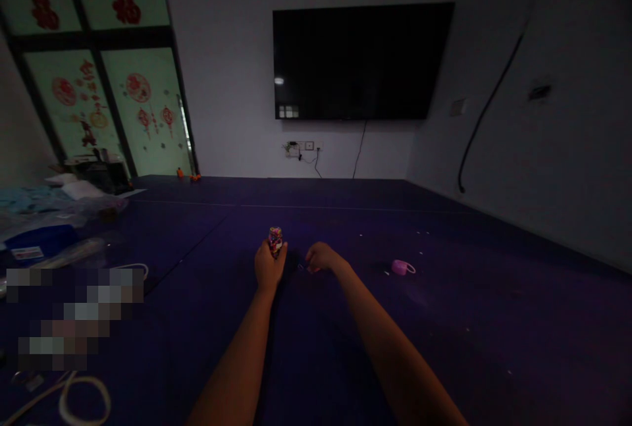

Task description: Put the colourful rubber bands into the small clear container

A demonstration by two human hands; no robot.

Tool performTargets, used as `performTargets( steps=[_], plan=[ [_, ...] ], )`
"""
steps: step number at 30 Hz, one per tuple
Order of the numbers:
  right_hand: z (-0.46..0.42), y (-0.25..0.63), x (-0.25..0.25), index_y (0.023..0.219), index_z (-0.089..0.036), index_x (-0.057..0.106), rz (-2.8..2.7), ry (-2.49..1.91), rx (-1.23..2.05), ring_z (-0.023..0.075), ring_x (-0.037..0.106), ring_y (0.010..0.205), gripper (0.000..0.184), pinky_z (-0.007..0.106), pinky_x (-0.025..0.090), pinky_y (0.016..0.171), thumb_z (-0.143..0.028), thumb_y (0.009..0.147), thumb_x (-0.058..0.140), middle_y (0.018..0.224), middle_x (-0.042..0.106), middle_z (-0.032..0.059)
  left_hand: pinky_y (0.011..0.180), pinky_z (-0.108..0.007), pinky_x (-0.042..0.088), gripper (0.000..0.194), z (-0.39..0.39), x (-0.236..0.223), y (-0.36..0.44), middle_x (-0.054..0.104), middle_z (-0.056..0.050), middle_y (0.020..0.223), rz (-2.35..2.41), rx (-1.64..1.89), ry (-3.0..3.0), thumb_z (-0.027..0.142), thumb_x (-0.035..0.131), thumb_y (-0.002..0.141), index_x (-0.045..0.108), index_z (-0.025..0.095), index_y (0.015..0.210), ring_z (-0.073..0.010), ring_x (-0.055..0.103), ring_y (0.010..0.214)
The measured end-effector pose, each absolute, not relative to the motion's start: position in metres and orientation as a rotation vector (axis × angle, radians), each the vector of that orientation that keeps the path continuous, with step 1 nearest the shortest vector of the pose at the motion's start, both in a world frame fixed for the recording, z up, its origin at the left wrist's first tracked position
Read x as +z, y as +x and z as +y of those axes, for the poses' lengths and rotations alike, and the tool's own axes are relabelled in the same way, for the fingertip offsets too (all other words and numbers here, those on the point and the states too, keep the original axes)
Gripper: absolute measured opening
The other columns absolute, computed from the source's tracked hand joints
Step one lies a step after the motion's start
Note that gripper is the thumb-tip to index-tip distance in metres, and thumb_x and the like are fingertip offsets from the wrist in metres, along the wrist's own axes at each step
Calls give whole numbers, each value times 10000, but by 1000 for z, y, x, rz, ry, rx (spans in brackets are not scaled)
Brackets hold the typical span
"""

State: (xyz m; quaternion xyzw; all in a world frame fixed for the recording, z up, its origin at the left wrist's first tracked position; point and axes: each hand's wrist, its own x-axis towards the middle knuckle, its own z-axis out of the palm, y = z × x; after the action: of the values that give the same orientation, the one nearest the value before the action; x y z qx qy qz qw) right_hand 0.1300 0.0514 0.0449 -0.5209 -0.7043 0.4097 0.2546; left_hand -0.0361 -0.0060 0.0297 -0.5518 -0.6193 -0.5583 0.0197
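Note:
My left hand (268, 268) is wrapped round a small, brightly patterned container (275, 239), held upright just above or on the dark blue-purple surface (316, 334). What is inside it cannot be seen. Beside it, my right hand (320, 257) reaches down to the surface with its fingers bent together. Something tiny and indistinct lies at its fingertips, too dark and small to name. To the right of this hand sits a pink cap (399, 267) with a pale loop attached.
Small white scraps lie scattered at the right. On the left are a blue container (42, 241), clear plastic wrapping and a white cord (86, 380). Small orange objects (195, 178) stand by the glass door. A television (363, 60) hangs on the wall, and a black cable (494, 100) hangs at the right.

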Motion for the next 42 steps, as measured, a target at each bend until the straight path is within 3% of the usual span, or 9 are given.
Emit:
performTargets(
  steps=[5,9,12,15,19,22,25,34,42],
  plan=[
    [48,131,50,516,-166,639,-1930,-1383,1013,112,544,418,191,192,418,443,-85,391,759,418,571,-41,684,-311,463,347,-6,29,-36,652,-90,820,-1918,-1727,-1713,484,522,789,572,169,925,-229,633,777],
    [48,135,55,428,-170,601,-2009,-1428,844,111,538,486,187,185,375,493,-80,426,764,385,507,-60,682,-312,462,344,-5,29,-36,655,-89,816,-1926,-1725,-1712,479,528,784,574,169,928,-228,633,768],
    [46,134,55,376,-164,572,-2105,-1472,781,113,520,473,236,199,350,497,-126,543,735,345,456,-51,688,-314,462,344,-5,29,-35,653,-87,816,-1944,-1711,-1701,479,529,785,572,169,926,-232,634,779],
    [40,128,54,421,-165,605,-2181,-1498,726,119,529,468,245,210,354,497,-221,628,724,382,502,-29,676,-311,461,344,-6,29,-36,650,-80,802,-1949,-1703,-1707,488,522,789,569,175,923,-232,635,771],
    [26,114,48,651,-164,673,-2184,-1536,550,208,630,723,241,247,434,639,-379,606,771,675,662,60,664,-307,458,335,-6,29,-36,643,-80,776,-1935,-1690,-1716,498,513,794,562,180,885,-230,634,753],
    [14,101,42,979,-139,632,-2153,-1601,247,302,598,965,530,341,451,786,-529,635,731,1010,638,179,657,-305,456,338,-6,28,-36,642,-78,772,-1929,-1694,-1714,501,511,794,557,178,884,-227,634,746],
    [9,92,38,1068,-122,594,-2222,-1658,-4,321,611,952,580,377,466,786,-598,737,605,1027,630,213,664,-306,456,337,-6,28,-35,645,-81,788,-1919,-1699,-1722,495,511,795,558,177,895,-227,632,757],
    [31,96,40,835,-179,712,-2423,-1582,-50,249,653,900,230,303,476,793,-324,862,536,889,698,155,657,-292,445,310,-8,29,-34,639,-71,778,-1947,-1678,-1715,476,522,798,561,177,869,-215,624,746],
    [36,95,37,901,-117,712,-2448,-1643,-66,251,653,906,272,297,475,775,-144,870,443,957,682,192,658,-278,435,277,-8,30,-32,641,-63,770,-1936,-1580,-1748,426,558,787,575,171,893,-201,615,726]
  ],
)
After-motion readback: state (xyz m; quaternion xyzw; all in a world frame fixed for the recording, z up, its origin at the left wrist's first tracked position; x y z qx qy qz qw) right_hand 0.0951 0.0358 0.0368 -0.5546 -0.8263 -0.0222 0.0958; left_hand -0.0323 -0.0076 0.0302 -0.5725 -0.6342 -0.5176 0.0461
